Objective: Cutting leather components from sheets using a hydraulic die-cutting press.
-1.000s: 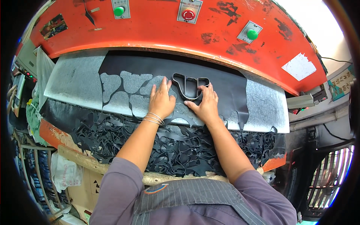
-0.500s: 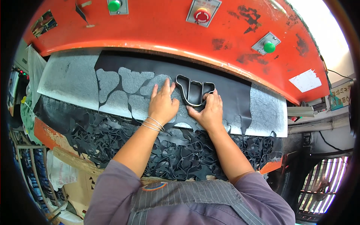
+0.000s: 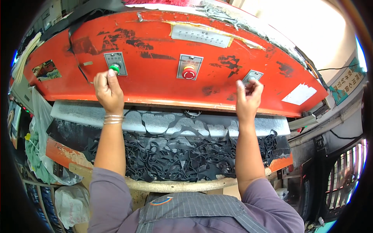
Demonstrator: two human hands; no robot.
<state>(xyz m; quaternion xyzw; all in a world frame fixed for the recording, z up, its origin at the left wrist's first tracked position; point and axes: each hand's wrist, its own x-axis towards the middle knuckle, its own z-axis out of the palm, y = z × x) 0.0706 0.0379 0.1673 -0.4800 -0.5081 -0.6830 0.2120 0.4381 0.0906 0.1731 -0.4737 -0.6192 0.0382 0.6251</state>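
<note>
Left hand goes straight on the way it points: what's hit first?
Likely the green button, right by the thumb of the left hand; depth is unclear, so they may be touching.

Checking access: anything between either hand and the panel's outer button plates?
Nothing visible. The left hand is at the green button on the left plate; the right hand overlaps the right plate, so contact there is unclear.
</note>
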